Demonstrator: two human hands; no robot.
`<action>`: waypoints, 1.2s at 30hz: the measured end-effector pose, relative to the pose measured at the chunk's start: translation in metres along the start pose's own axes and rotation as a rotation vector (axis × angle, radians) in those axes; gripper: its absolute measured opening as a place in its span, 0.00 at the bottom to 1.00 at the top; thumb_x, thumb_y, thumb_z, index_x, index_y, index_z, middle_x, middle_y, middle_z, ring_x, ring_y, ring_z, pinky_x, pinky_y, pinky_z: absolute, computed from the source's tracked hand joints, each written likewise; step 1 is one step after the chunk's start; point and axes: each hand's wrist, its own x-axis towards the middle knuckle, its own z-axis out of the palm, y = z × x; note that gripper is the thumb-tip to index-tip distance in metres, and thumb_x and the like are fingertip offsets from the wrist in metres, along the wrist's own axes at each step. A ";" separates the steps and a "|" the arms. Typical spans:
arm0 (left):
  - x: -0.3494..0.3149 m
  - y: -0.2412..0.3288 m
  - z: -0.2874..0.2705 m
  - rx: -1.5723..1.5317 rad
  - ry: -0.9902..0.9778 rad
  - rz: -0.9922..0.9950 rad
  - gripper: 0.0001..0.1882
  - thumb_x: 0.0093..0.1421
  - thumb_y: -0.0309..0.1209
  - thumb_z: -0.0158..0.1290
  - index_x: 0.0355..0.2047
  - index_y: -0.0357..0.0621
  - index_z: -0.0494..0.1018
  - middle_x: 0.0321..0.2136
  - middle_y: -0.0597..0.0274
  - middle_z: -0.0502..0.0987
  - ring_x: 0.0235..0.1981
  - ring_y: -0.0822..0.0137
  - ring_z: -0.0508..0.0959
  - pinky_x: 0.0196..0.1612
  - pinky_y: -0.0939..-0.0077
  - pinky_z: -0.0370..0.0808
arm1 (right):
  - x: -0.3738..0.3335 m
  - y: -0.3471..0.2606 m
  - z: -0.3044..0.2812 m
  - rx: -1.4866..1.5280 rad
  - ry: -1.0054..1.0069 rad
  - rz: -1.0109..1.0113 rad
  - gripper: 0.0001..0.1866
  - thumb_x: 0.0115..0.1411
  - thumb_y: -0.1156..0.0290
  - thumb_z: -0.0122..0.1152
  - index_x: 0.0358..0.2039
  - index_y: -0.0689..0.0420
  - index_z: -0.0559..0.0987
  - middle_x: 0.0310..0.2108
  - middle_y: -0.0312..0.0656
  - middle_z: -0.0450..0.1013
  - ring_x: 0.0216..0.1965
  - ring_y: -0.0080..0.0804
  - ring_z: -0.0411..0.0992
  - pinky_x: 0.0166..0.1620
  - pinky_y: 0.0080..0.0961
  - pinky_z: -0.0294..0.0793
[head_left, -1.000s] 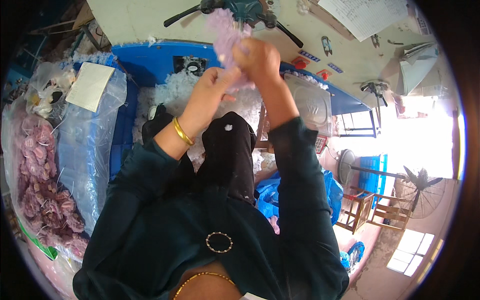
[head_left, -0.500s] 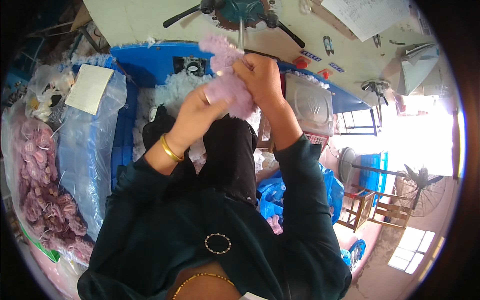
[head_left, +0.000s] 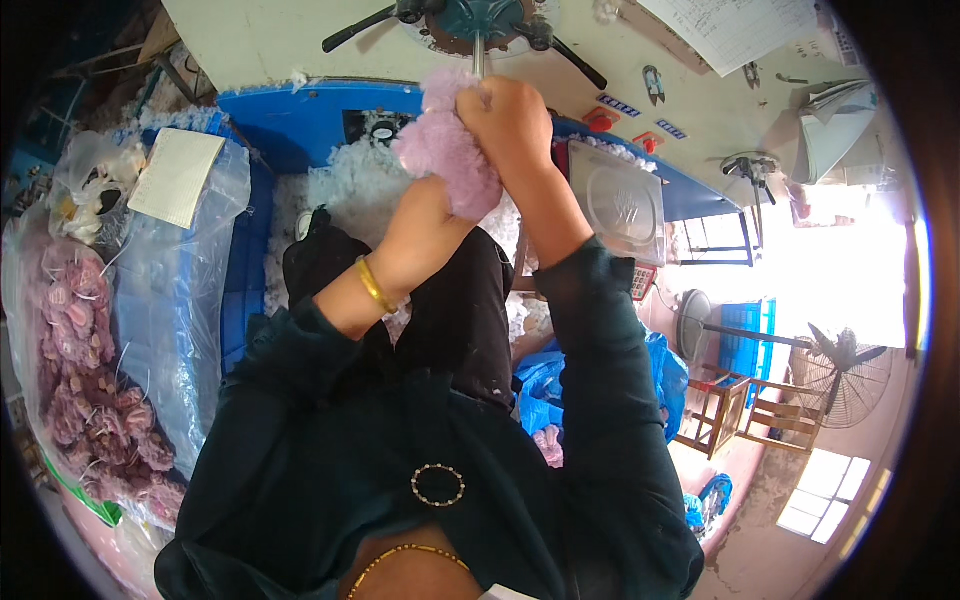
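Between my hands is a fluffy pink-purple plush toy [head_left: 450, 150], held up against a thin metal tube [head_left: 479, 55] that juts from the machine at the table edge. My left hand [head_left: 428, 228] grips its lower end, the fingers partly behind the plush. Higher up, my right hand [head_left: 508, 118] is closed round the toy's right side, close to the tube's end. The plush covers the spot where tube and toy meet, so I cannot tell whether the tube is inside it.
White stuffing [head_left: 355, 185] fills a blue bin below the machine. At left, a clear bag [head_left: 75, 330] holds several pink plush pieces. Black handles [head_left: 360, 30] stick out from the machine. Red buttons [head_left: 601, 121] sit on the table's edge. A blue bag [head_left: 540, 390] lies at right.
The plush has turned and its upper part now sits closer to the tube. My left hand has moved right and in under the toy; my right hand has risen slightly.
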 end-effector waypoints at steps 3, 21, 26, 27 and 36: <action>0.003 0.016 -0.018 -0.068 0.102 -0.048 0.11 0.56 0.30 0.53 0.34 0.33 0.73 0.24 0.47 0.77 0.29 0.55 0.79 0.32 0.67 0.73 | -0.006 0.005 -0.006 0.036 -0.038 -0.031 0.18 0.47 0.55 0.56 0.19 0.60 0.77 0.22 0.53 0.73 0.29 0.54 0.73 0.31 0.45 0.71; 0.007 -0.012 -0.022 -1.304 -0.112 -0.561 0.19 0.60 0.29 0.55 0.50 0.38 0.69 0.44 0.57 0.76 0.49 0.65 0.75 0.51 0.70 0.73 | -0.028 0.040 0.017 0.599 0.087 -0.235 0.15 0.46 0.74 0.62 0.13 0.60 0.64 0.13 0.43 0.54 0.16 0.30 0.52 0.20 0.28 0.57; 0.028 -0.042 0.004 -0.365 0.091 -0.173 0.17 0.52 0.21 0.55 0.45 0.38 0.71 0.29 0.63 0.74 0.27 0.71 0.74 0.31 0.78 0.71 | -0.013 0.055 0.027 0.650 0.115 -0.291 0.13 0.41 0.74 0.59 0.13 0.60 0.63 0.13 0.43 0.55 0.15 0.30 0.53 0.20 0.28 0.57; 0.038 -0.045 -0.001 -0.113 0.098 -0.046 0.21 0.47 0.19 0.52 0.45 0.38 0.70 0.27 0.60 0.71 0.23 0.67 0.70 0.27 0.76 0.68 | -0.003 0.051 0.027 0.615 0.152 -0.327 0.13 0.41 0.74 0.59 0.13 0.60 0.63 0.12 0.44 0.56 0.15 0.30 0.54 0.20 0.28 0.57; 0.014 -0.019 -0.018 -0.409 -0.075 -0.046 0.24 0.54 0.27 0.59 0.51 0.36 0.67 0.44 0.61 0.73 0.47 0.71 0.71 0.51 0.74 0.69 | -0.035 0.018 0.003 0.556 0.175 -0.352 0.11 0.43 0.72 0.61 0.12 0.60 0.68 0.13 0.47 0.63 0.14 0.39 0.62 0.20 0.30 0.61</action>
